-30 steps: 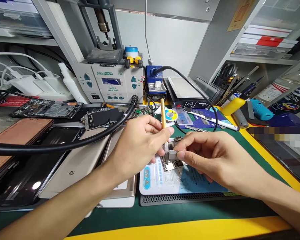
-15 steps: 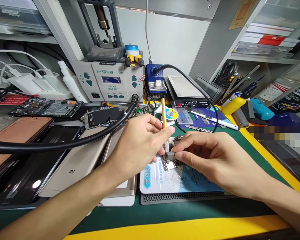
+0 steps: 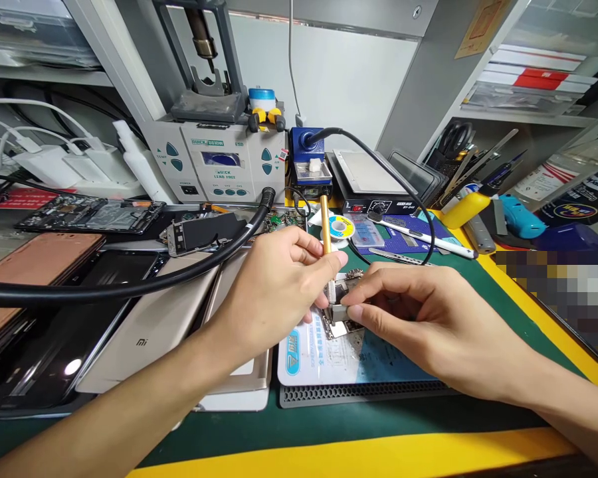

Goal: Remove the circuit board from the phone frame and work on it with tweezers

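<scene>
My left hand [image 3: 289, 285] is closed around a gold-coloured pen-shaped tool [image 3: 326, 226] with a knurled silver lower end, held nearly upright. Its tip is down by a small grey metal block [image 3: 339, 313], and whether the two touch is hard to tell. Thumb and forefinger of my right hand [image 3: 428, 318] pinch that block from the right. Beneath both hands lies a phone circuit board [image 3: 339, 330], partly covered by my fingers. The board rests on a blue and white work mat [image 3: 303, 372] with printed lettering.
A hot air station [image 3: 224, 162] stands at the back, its black hose [image 3: 129, 292] curving across the left side. Several phones, one a gold Mi phone [image 3: 139, 342], lie left. Behind my hands are a solder spool [image 3: 341, 227] and a soldering iron station [image 3: 309, 156]. Tools and bottles stand right.
Both hands hold almost the same pose, still gripping the gold tool and the grey block. The view has shifted very slightly.
</scene>
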Available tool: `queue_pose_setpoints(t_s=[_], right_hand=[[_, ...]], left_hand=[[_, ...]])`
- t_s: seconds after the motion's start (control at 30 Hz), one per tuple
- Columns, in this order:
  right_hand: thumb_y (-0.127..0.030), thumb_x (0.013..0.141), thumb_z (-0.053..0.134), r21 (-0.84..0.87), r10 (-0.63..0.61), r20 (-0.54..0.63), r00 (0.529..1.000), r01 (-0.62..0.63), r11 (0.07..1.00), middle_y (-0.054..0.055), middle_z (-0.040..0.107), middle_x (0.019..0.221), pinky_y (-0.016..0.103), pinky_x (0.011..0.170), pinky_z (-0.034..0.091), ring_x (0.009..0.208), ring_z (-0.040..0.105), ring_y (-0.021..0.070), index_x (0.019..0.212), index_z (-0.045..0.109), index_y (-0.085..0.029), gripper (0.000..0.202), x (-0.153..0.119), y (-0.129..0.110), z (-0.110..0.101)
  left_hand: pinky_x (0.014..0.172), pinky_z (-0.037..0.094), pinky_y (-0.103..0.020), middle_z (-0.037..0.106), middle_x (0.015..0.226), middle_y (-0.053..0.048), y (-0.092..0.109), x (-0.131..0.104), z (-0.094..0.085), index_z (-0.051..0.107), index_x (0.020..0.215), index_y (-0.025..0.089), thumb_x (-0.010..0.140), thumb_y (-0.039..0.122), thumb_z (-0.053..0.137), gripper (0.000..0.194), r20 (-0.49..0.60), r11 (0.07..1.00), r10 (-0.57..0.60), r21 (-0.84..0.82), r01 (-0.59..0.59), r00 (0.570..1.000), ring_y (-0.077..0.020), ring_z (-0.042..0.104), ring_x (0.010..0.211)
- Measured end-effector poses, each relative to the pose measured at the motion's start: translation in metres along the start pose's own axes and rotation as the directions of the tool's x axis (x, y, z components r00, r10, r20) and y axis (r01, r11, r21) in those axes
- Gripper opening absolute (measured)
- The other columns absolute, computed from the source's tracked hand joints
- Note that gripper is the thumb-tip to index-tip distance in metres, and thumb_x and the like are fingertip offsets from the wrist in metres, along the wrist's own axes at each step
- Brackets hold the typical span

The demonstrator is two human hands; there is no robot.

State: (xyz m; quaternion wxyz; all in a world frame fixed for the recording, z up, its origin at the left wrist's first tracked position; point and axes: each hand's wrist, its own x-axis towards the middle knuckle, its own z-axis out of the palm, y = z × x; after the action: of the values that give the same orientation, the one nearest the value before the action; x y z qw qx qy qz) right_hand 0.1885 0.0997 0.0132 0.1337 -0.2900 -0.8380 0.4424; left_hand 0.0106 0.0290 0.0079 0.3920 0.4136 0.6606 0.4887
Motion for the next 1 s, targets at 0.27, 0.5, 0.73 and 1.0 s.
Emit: queue_pose_setpoints(t_s=[0.27,0.5,0.73,1.0], right_hand=[[-0.023,0.09,0.065,0.026,0.006,0.011,1.0,-0.006,1.0,0.0,0.073,0.08,0.025,0.055,0.042,0.067,0.058,0.014,0.086,0.075,-0.02,0.011,0.0013,0.0001,-0.0007],[-0.024,0.092,0.066,0.079,-0.009,-0.051,0.999,0.013,0.997,-0.001,0.073,0.079,0.024,0.063,0.047,0.071,0.064,0.0133,0.087,0.077,-0.021,0.012,0.0049,-0.0025,0.0015],[-0.023,0.092,0.066,-0.02,-0.038,-0.056,0.998,0.037,0.999,-0.001,0.076,0.086,0.025,0.061,0.046,0.075,0.065,0.0144,0.087,0.077,-0.022,0.012,0.0025,-0.0006,0.0024],[-0.021,0.092,0.065,-0.013,-0.058,-0.051,0.997,0.058,0.998,-0.003,0.075,0.084,0.022,0.06,0.046,0.072,0.063,0.0122,0.087,0.076,-0.022,0.012,0.001,-0.0006,0.001]], left_hand=[[0.032,0.042,-0.013,0.066,0.054,0.005,0.0013,-0.0002,0.0,0.062,0.08,0.019,0.083,0.031,0.074,0.017,-0.003,1.0,-0.009,-0.001,0.009,1.0,-0.0072,0.054,0.034],[0.032,0.042,-0.013,0.065,0.053,0.006,0.0011,-0.0006,0.0003,0.061,0.08,0.019,0.084,0.032,0.074,0.019,-0.006,1.0,-0.012,-0.004,0.012,1.0,-0.0068,0.054,0.033],[0.032,0.042,-0.013,0.066,0.055,0.006,0.0016,-0.0005,0.0,0.062,0.08,0.019,0.083,0.032,0.075,0.018,-0.003,1.0,-0.013,0.004,0.013,1.0,-0.0068,0.054,0.034],[0.032,0.041,-0.012,0.066,0.055,0.005,0.0011,0.0007,0.0006,0.061,0.081,0.019,0.084,0.034,0.074,0.02,0.007,1.0,-0.014,0.011,0.014,1.0,-0.0064,0.054,0.035]])
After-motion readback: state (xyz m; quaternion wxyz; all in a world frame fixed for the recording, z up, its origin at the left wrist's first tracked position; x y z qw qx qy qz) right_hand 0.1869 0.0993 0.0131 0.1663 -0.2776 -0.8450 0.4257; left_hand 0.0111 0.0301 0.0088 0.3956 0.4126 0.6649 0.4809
